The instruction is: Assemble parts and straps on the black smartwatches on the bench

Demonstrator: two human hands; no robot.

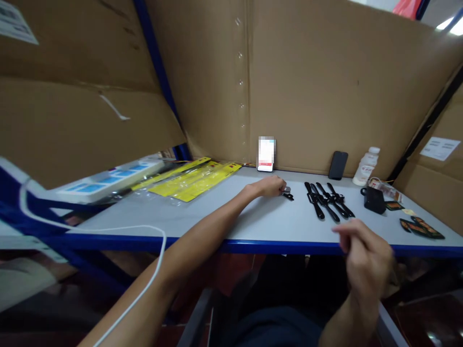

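Note:
My left hand (270, 186) reaches across the grey table (217, 217) and lies with fingers curled around a small black and silver part (288, 194). Just right of it lie three black watch straps (327, 201) side by side. My right hand (363, 258) hovers in front of the table's blue front edge, fingers loosely curled; it is blurred and I see nothing in it.
Yellow packaging sleeves (195, 180) lie at the back left. A phone (266, 154) and a dark phone (338, 165) lean on the cardboard wall. A white bottle (366, 166), a black box (374, 199) and small dark cards (421, 227) sit right. A white cable (108, 230) hangs left.

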